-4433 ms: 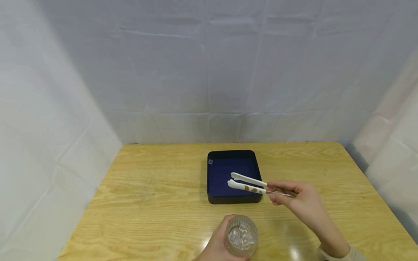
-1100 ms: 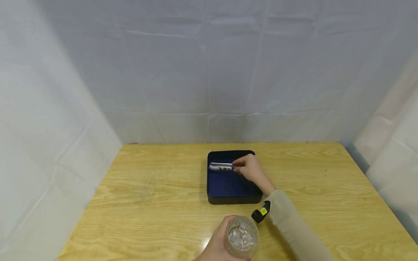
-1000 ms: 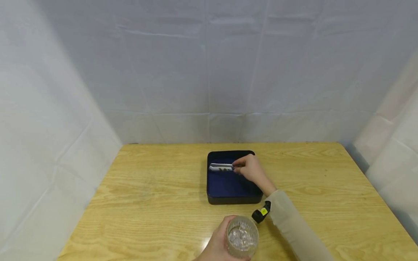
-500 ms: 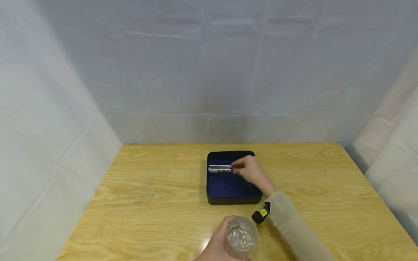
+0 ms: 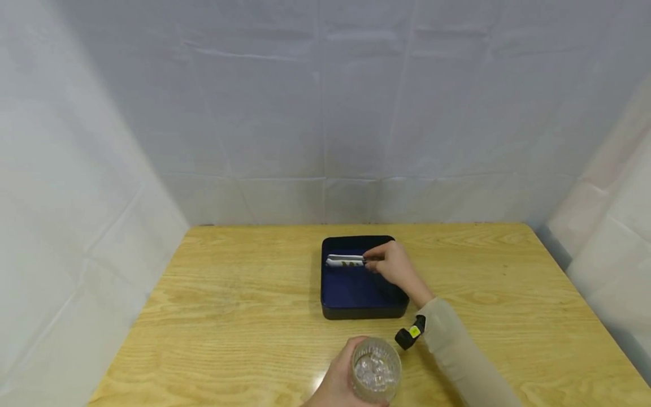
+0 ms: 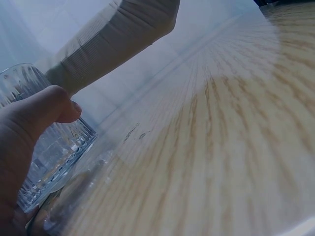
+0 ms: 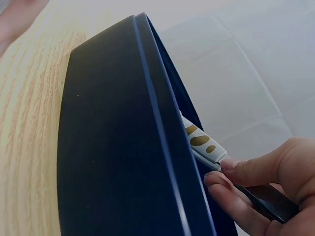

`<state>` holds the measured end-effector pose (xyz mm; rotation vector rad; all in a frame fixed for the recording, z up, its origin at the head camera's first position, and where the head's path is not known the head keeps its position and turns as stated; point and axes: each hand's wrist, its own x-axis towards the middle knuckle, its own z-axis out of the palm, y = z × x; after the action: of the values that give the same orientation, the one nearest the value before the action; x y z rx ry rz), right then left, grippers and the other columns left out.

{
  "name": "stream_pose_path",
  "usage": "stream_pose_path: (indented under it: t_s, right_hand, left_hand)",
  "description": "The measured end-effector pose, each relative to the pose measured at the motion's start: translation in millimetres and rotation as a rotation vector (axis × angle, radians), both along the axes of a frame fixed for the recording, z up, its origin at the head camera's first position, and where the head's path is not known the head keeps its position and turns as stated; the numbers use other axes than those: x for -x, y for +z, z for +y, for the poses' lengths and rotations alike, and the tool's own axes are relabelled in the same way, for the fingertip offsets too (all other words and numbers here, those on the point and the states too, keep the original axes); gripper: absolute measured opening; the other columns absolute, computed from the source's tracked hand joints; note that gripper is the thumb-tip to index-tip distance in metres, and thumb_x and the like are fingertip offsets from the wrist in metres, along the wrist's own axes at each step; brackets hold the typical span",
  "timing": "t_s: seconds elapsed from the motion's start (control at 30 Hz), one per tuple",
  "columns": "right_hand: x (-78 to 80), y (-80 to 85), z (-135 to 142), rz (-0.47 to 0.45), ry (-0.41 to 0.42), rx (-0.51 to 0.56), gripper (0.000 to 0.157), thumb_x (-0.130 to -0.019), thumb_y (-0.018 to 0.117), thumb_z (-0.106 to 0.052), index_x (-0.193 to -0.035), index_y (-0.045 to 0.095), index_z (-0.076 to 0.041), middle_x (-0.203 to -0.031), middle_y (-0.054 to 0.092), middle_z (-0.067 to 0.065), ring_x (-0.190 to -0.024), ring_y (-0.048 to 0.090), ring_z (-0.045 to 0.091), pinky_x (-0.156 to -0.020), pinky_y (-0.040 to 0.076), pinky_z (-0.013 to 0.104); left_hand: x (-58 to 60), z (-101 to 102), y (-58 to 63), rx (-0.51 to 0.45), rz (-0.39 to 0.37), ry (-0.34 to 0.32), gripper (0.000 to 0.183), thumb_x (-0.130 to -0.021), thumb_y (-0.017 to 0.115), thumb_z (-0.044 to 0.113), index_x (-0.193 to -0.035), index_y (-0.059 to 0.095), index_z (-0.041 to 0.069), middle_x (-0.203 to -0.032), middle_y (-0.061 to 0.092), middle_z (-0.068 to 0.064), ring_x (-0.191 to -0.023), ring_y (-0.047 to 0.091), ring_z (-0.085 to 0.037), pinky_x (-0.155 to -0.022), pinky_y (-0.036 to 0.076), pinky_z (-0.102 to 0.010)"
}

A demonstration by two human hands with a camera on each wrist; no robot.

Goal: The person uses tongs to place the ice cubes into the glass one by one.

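White tongs with brown spots [image 5: 344, 260] lie low inside a dark blue square box [image 5: 363, 312], pointing left. My right hand [image 5: 390, 264] pinches their metal end between thumb and fingers, over the box's right side. In the right wrist view, the spotted arm of the tongs [image 7: 199, 140] shows past the box wall [image 7: 113, 132]; their tips are hidden behind it. My left hand [image 5: 338, 376] holds a ribbed clear glass [image 5: 376, 370] in front of the box. Clear lumps like ice cubes lie in the glass. The left thumb wraps round the glass [image 6: 54, 142] in the left wrist view.
A wooden table [image 5: 244, 316] carries everything. White sheeting [image 5: 325, 113] closes off the back and both sides. A black wrist camera with a yellow mark [image 5: 409, 333] sits under the right sleeve, close to the glass.
Since the earliest frame my right hand has carried the tongs left and away from me, down into the box. Over the last second they barely shift. The left hand and glass stay put.
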<state>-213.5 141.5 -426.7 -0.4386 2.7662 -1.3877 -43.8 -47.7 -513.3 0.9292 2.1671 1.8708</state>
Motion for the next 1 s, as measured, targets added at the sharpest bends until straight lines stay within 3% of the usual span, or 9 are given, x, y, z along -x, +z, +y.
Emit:
stream_pose_path:
  t_s: [0.23, 0.4, 0.67, 1.0]
  right_hand:
    - [-7.4, 5.3, 10, 0.000, -0.018, 0.034, 0.023, -0.087, 0.070, 0.002, -0.109, 0.073, 0.004, -0.094, 0.074, 0.014, -0.075, 0.070, 0.019, -0.065, 0.058, 0.033]
    - [-18.0, 18.1, 19, 0.014, -0.045, 0.053, 0.022, -0.088, 0.069, 0.001, -0.109, 0.073, 0.004, -0.095, 0.073, 0.016, -0.077, 0.070, 0.022, -0.067, 0.059, 0.036]
    - [-32.9, 36.3, 34, -0.040, -0.073, 0.134, 0.023, -0.089, 0.068, 0.002, -0.111, 0.072, 0.006, -0.099, 0.073, 0.020, -0.080, 0.071, 0.025, -0.071, 0.060, 0.039]
    - [-53.5, 54.1, 50, -0.077, -0.073, 0.168, 0.026, -0.089, 0.069, 0.000, -0.115, 0.070, 0.006, -0.106, 0.070, 0.021, -0.085, 0.072, 0.025, -0.073, 0.060, 0.035]
  left_hand:
    - [-0.5, 0, -0.2, -0.023, -0.035, -0.011, 0.088, -0.069, 0.091, 0.015, -0.141, 0.040, 0.021, -0.132, 0.056, -0.001, -0.116, 0.057, -0.017, -0.096, 0.050, -0.035]
    - [-0.3, 1, 1.3, -0.041, -0.066, -0.026, 0.087, -0.070, 0.091, 0.014, -0.140, 0.041, 0.021, -0.134, 0.055, -0.002, -0.118, 0.056, -0.019, -0.099, 0.048, -0.036]
    - [0.1, 2, 4.2, -0.044, -0.114, -0.028, 0.086, -0.069, 0.091, 0.014, -0.140, 0.041, 0.024, -0.135, 0.055, -0.003, -0.120, 0.055, -0.021, -0.103, 0.045, -0.036]
    - [1.7, 3, 0.5, -0.042, -0.032, -0.012, 0.089, -0.067, 0.092, 0.013, -0.140, 0.041, 0.021, -0.133, 0.056, -0.002, -0.118, 0.057, -0.020, -0.102, 0.047, -0.037]
